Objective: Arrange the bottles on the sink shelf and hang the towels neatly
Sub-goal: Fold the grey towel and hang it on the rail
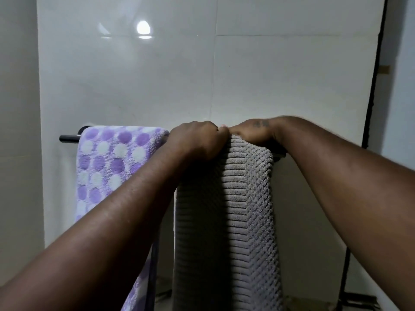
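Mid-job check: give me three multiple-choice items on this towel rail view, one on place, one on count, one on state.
1. Where does the spotted towel hang relative to the grey towel?
A. to its left
B. to its right
C. on top of it

2. How many towels are on the rail?
A. one
B. two
C. three

3. What are the left hand and right hand doing?
A. hanging idle
B. holding bottles
C. gripping the grey towel's top

Answers:
1 A, the spotted towel is nearer the rail's left end.
2 B, one spotted and one grey.
3 C, both hands curl over the grey towel at the rail.
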`<state>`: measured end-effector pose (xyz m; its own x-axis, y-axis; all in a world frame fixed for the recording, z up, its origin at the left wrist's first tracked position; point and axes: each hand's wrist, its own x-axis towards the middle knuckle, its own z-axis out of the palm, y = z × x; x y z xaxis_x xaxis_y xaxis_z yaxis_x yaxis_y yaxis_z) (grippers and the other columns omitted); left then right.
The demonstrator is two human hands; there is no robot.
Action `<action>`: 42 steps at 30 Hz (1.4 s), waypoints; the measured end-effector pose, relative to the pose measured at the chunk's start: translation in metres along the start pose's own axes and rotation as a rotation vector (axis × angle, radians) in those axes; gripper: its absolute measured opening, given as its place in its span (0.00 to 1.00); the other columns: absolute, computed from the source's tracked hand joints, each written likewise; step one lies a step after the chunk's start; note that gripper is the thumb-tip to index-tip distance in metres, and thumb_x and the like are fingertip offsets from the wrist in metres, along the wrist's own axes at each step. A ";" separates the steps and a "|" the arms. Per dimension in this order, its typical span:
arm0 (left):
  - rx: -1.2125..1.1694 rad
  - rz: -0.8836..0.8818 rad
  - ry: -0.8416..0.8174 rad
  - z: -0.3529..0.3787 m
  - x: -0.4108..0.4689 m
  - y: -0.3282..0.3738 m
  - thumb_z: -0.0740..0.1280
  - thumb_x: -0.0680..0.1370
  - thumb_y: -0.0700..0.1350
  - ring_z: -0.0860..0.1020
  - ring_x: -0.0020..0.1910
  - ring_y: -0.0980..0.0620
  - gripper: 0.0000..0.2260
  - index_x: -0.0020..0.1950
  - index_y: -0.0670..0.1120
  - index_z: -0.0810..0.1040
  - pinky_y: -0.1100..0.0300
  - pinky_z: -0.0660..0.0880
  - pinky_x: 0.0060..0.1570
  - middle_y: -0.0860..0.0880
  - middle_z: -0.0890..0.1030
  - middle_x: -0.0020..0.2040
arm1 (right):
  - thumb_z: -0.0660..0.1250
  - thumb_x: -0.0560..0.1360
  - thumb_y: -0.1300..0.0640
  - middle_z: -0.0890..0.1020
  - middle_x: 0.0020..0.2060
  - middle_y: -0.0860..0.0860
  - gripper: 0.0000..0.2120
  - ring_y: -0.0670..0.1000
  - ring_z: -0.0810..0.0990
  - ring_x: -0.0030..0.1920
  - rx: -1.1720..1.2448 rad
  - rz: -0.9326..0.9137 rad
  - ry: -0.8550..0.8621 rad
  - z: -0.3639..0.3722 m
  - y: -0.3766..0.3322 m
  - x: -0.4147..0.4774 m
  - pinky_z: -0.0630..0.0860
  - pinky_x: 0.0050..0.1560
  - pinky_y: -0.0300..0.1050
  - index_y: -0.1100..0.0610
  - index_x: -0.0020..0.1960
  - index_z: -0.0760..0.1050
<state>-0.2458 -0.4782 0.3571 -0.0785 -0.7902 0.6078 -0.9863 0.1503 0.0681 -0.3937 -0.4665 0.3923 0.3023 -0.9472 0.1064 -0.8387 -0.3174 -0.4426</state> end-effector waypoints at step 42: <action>-0.382 -0.647 0.440 0.004 -0.258 -0.087 0.57 0.76 0.54 0.75 0.67 0.47 0.23 0.69 0.50 0.74 0.46 0.72 0.67 0.47 0.77 0.68 | 0.63 0.80 0.54 0.76 0.68 0.52 0.19 0.53 0.76 0.67 0.252 -0.946 0.127 0.202 -0.071 -0.058 0.72 0.68 0.54 0.48 0.70 0.67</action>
<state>-0.1399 -0.2899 0.1918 0.6214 -0.4998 0.6034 -0.6954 0.0029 0.7186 -0.2599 -0.3795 0.2378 0.7355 -0.3104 0.6022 -0.1509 -0.9416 -0.3011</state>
